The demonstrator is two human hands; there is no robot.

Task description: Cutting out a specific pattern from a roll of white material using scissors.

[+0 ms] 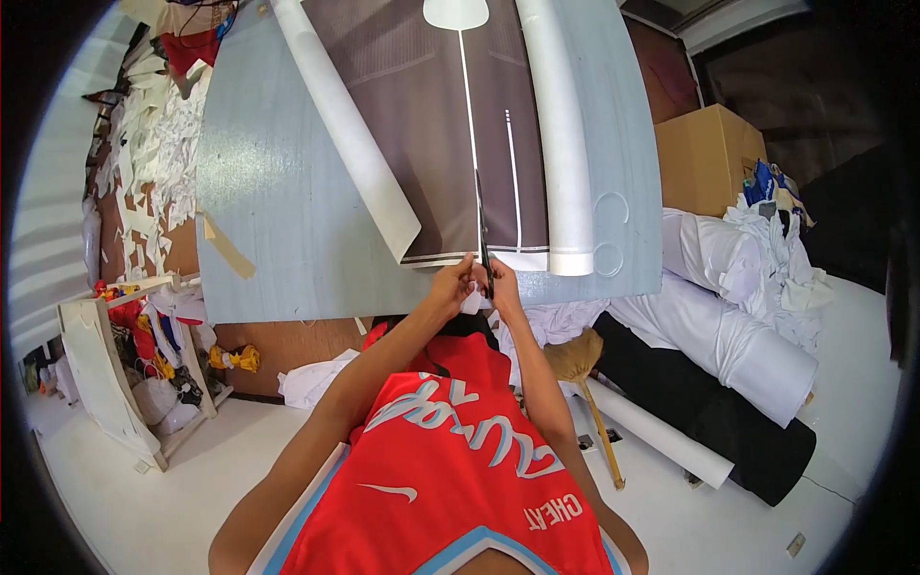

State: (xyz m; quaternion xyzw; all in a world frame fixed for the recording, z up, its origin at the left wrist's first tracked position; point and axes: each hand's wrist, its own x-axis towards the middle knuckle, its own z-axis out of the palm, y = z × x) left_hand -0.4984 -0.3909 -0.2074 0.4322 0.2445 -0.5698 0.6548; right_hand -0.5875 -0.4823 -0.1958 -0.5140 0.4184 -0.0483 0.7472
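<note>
A sheet [431,115] printed dark brown-grey with thin white lines lies on a pale blue table [238,105], its two sides rolled into long white tubes [565,163]. At the middle of the sheet's near edge, my left hand [455,287] is closed on that edge, by a small white flap. Just right of it, my right hand [496,287] is closed on black scissors [485,235], whose blades point away from me along the central white line.
Piles of white scraps [158,168] lie left of the table. A white wooden rack [110,374] with coloured cloth stands lower left. At right are a cardboard box [704,158], white fabric rolls [728,355], a black roll [762,450] and a yellow-handled broom [599,431].
</note>
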